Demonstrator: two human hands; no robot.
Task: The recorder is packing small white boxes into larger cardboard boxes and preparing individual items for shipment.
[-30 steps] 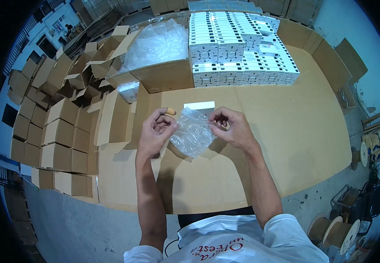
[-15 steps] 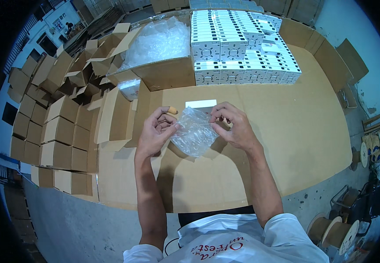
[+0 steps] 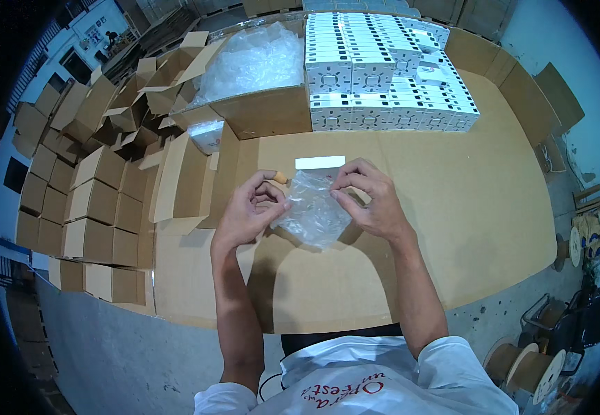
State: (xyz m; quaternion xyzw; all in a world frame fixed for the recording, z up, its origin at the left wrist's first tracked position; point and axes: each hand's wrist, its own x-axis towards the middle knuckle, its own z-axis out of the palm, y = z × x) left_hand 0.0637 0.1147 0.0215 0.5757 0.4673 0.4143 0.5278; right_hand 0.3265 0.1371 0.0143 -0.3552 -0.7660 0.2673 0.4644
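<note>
A crumpled clear plastic bag (image 3: 312, 211) is held between both hands above a cardboard-covered table (image 3: 452, 207). My left hand (image 3: 248, 211) pinches its left edge; a tan cover sits on one fingertip. My right hand (image 3: 373, 200) grips the bag's upper right edge with curled fingers. A small white box (image 3: 319, 162) lies flat on the table just beyond the bag.
A large open carton (image 3: 258, 104) filled with clear plastic bags stands at the back. Stacks of small white boxes (image 3: 383, 69) fill the back right. Many folded brown cartons (image 3: 85, 187) are packed along the left side. Cable spools (image 3: 528, 363) sit on the floor at lower right.
Both hands have kept hold of the bag and shifted only slightly; the bag is a little more spread between them.
</note>
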